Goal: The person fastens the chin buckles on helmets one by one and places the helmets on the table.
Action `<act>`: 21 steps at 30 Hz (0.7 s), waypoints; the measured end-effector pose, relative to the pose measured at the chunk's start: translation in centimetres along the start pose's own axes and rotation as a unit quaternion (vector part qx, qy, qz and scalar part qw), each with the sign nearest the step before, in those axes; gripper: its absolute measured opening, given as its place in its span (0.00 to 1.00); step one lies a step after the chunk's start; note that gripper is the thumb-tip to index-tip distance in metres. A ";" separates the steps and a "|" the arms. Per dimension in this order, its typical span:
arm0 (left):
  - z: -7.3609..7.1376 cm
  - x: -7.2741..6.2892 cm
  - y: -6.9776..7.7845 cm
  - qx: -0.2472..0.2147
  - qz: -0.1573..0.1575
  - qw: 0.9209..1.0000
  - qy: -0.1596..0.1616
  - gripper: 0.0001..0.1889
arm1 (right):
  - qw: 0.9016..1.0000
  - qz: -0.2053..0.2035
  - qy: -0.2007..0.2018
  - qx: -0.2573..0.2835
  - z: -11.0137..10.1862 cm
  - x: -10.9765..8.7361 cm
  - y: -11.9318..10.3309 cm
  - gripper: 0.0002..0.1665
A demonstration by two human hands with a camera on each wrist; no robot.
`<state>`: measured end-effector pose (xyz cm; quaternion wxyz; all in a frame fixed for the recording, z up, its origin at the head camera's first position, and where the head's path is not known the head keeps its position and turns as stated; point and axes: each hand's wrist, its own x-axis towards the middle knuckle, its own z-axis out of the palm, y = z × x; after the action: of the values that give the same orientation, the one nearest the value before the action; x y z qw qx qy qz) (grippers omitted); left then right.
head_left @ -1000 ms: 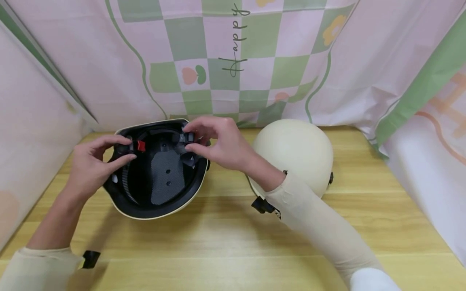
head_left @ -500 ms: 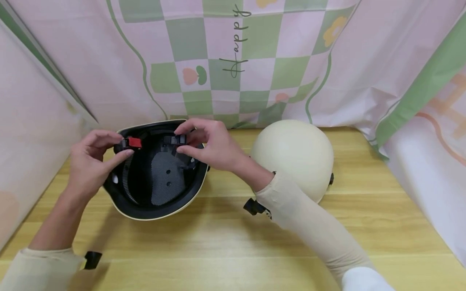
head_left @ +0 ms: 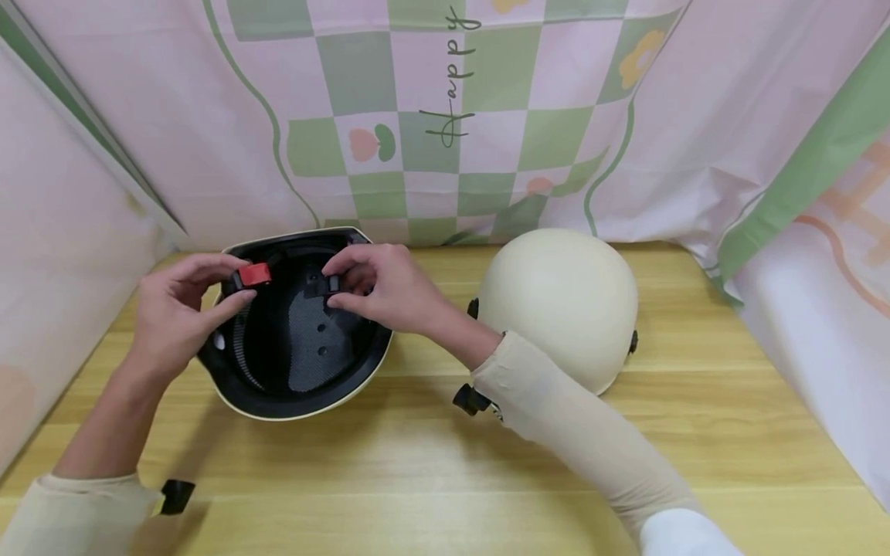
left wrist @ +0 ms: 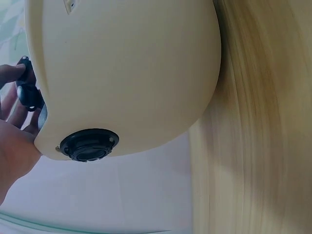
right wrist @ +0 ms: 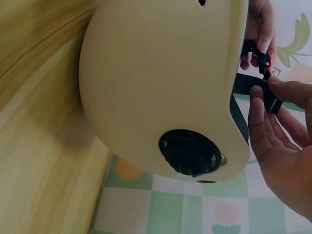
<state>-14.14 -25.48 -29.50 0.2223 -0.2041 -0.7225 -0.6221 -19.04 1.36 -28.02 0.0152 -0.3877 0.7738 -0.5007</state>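
An upturned cream helmet (head_left: 295, 411) with a black lining lies at the left on the table. My left hand (head_left: 170, 320) pinches a black buckle end with a red tab (head_left: 255, 274) over the helmet's left rim. Across the opening, my right hand (head_left: 396, 287) holds the black strap end (head_left: 334, 284) between thumb and fingers. In the right wrist view this webbing strap (right wrist: 247, 84) runs from the helmet's edge into the right hand, and the two buckle ends are close together there. Whether they touch is unclear.
Another cream helmet (head_left: 559, 301) sits dome up to the right, partly behind the right forearm. Black round knobs, such as this knob (left wrist: 90, 145), stick out of the upturned helmet's side. A patterned curtain (head_left: 431, 154) hangs behind the wooden table (head_left: 417, 455).
My right hand has moved left and slightly down with its strap end, toward the left hand. In the left hand the red tab has turned and shows more fully. The helmets have stayed put.
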 end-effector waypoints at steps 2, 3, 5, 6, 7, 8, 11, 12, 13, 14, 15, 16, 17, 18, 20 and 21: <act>-0.1 0.0 0.0 0.003 -0.002 1.000 -0.009 0.17 | 1.000 0.006 0.002 0.006 0.2 0.2 0.0 0.16; -0.1 0.0 0.0 0.005 -0.004 1.000 -0.014 0.16 | 1.000 0.009 0.003 0.011 0.4 0.2 0.1 0.16; -0.2 0.0 0.0 0.013 -0.006 1.000 -0.025 0.14 | 1.000 0.016 0.006 0.022 0.6 0.4 0.1 0.16; -0.2 0.0 0.0 0.018 -0.006 0.999 -0.030 0.13 | 0.999 0.020 0.007 0.028 0.8 0.4 0.1 0.16; -0.2 0.0 0.0 0.021 -0.007 0.999 -0.036 0.13 | 0.999 0.024 0.009 0.033 0.9 0.5 0.2 0.16; -0.3 -0.1 0.0 0.025 -0.007 0.999 -0.040 0.12 | 0.999 0.028 0.012 0.038 1.0 0.5 0.2 0.16; -0.3 -0.1 0.0 0.018 -0.005 0.998 -0.054 0.12 | 0.998 0.033 0.020 0.046 1.4 0.6 0.4 0.16; -0.3 -0.1 0.0 0.010 -0.002 0.998 -0.058 0.12 | 0.998 0.032 0.021 0.047 1.4 0.7 0.4 0.16; -0.3 -0.1 0.0 0.001 0.000 0.998 -0.062 0.12 | 0.998 0.031 0.024 0.049 1.5 0.7 0.4 0.16; -0.3 -0.1 -0.1 -0.008 0.003 0.998 -0.065 0.12 | 0.998 0.028 0.025 0.051 1.6 0.7 0.5 0.16; -0.3 -0.1 -0.1 -0.016 0.006 0.998 -0.067 0.12 | 0.998 0.026 0.027 0.055 1.7 0.7 0.5 0.16; -0.3 -0.1 -0.1 -0.020 0.008 0.997 -0.068 0.12 | 0.998 0.024 0.028 0.058 1.7 0.7 0.5 0.16; -0.3 -0.1 -0.2 -0.025 0.010 0.997 -0.068 0.13 | 0.997 0.022 0.029 0.065 1.8 0.7 0.4 0.16; -0.3 -0.1 -0.2 -0.028 0.011 0.997 -0.067 0.13 | 0.997 0.021 0.031 0.071 1.8 0.8 0.4 0.16; -0.3 -0.1 -0.3 -0.028 0.013 0.997 -0.066 0.14 | 0.996 0.019 0.035 0.080 1.9 0.8 0.3 0.16; -0.2 -0.1 -0.3 -0.028 0.011 0.998 -0.063 0.14 | 0.996 0.019 0.036 0.084 2.0 0.9 0.2 0.17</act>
<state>-14.23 -25.75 -29.70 0.1774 -0.2567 -0.7152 -0.6254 -18.95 -0.62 -28.86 0.0289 -0.3520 0.7363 -0.5772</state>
